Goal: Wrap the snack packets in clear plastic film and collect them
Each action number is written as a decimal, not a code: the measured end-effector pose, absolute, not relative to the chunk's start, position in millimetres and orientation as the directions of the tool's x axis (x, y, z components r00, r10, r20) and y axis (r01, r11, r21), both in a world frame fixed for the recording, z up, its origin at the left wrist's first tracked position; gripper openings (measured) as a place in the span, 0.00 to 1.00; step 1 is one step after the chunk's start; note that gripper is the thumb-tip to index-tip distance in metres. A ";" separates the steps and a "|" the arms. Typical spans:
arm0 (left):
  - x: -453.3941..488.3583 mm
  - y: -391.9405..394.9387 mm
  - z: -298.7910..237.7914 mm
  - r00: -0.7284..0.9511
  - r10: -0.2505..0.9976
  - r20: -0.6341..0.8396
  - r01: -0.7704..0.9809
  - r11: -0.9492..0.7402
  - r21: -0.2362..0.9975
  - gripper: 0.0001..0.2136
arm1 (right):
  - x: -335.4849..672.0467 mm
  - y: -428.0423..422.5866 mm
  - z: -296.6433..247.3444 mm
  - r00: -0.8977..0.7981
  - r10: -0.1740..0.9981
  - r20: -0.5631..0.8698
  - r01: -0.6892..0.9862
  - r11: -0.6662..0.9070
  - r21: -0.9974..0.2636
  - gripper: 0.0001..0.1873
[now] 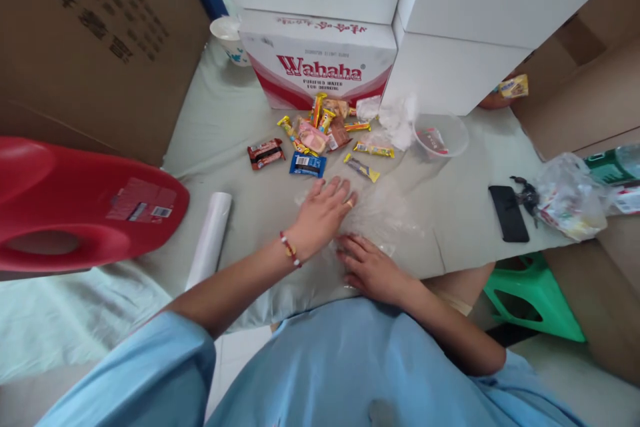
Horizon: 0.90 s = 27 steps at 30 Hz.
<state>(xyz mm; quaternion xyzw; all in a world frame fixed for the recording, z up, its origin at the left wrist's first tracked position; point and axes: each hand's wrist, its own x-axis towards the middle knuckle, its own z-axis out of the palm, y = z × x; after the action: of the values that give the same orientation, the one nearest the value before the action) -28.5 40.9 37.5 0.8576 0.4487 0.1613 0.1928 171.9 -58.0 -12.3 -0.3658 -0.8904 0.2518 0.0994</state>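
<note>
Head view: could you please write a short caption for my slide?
Left hand and right hand on clear plastic, with wrapped snacks and a Wahaha box beyond.

Tablecloth (463,207) lies open rightward, snacks (313,138) block ahead

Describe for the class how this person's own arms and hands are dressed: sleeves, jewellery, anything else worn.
Both light blue sleeves are short and plain, leaving the forearms uncovered. The left hand has a gold-coloured ring on one finger and a red-and-white bracelet with a yellowish piece at its wrist. The right hand shows no jewellery. Neither wears a glove.
</note>
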 end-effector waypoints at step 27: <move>-104.4 -1.3 -18.2 0.326 0.939 -0.112 0.793 -0.207 0.573 0.22 | 136.5 -39.7 -17.3 -0.906 0.423 -0.024 0.357 0.733 -0.578 0.26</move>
<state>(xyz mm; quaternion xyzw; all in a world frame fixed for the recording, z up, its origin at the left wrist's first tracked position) -104.4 -1.3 -18.2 0.7657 0.5654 0.1313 0.2770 136.5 -39.7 -17.3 -0.2098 -0.9294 0.2987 0.0545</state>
